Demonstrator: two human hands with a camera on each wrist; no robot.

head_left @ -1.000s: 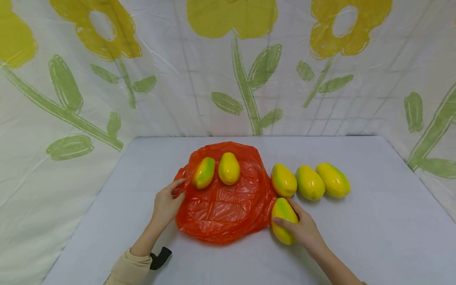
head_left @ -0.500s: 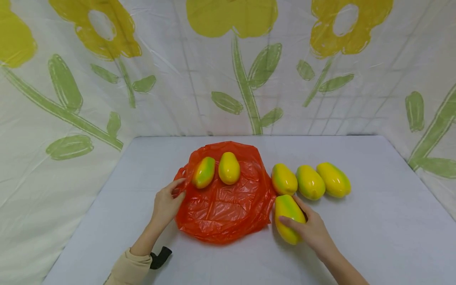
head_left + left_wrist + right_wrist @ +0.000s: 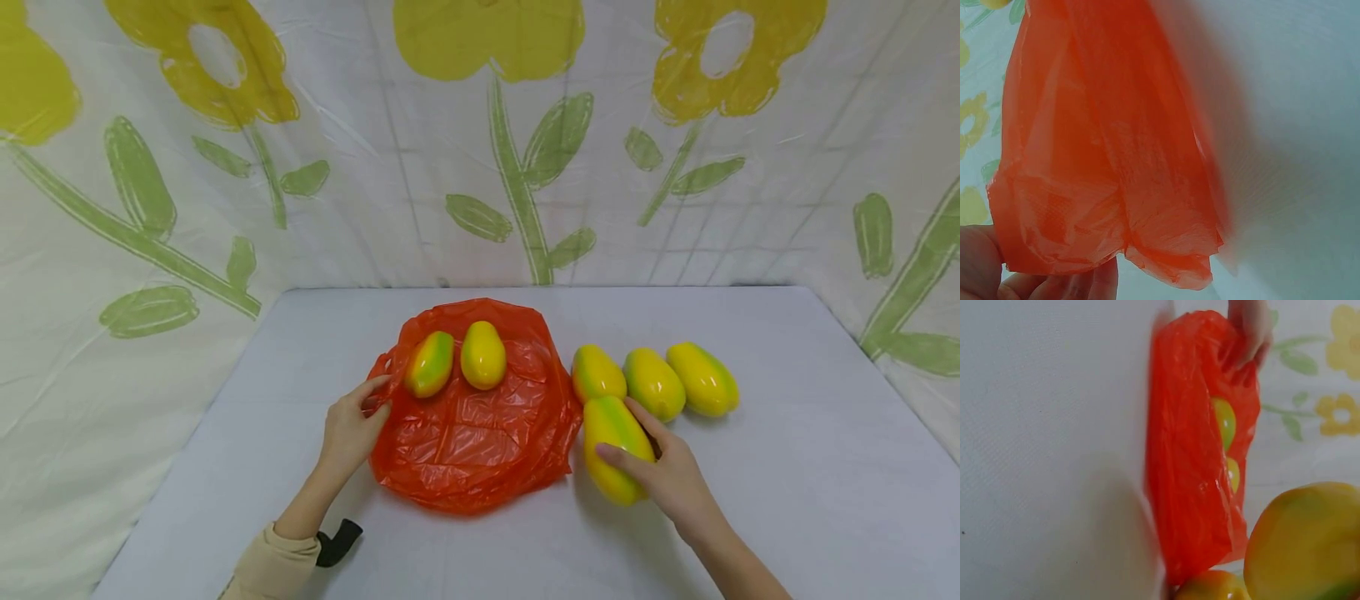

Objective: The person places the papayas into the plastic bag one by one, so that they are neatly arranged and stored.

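Note:
A red plastic bag (image 3: 465, 433) lies spread open on the table, with two glossy yellow-green papayas (image 3: 483, 357) inside near its far side. My left hand (image 3: 356, 427) pinches the bag's left rim; in the left wrist view the thumb (image 3: 977, 262) is in front of the film and the other fingers are behind it. To the right of the bag, my right hand (image 3: 671, 475) grips another papaya (image 3: 611, 446), thumb on its near side and fingers round its far side. In the right wrist view this held papaya (image 3: 1310, 544) fills the lower right corner.
Three more papayas (image 3: 652, 385) lie in a row right of the bag, behind the held one. A black curved object (image 3: 339, 543) shows beside the left sleeve (image 3: 277, 558). A flower-printed curtain (image 3: 360, 167) hangs behind the table (image 3: 795, 500).
My right hand has lifted the papaya and moved it slightly right and away from me, now overlapping the row's nearest papaya. My left hand and the bag have stayed in place.

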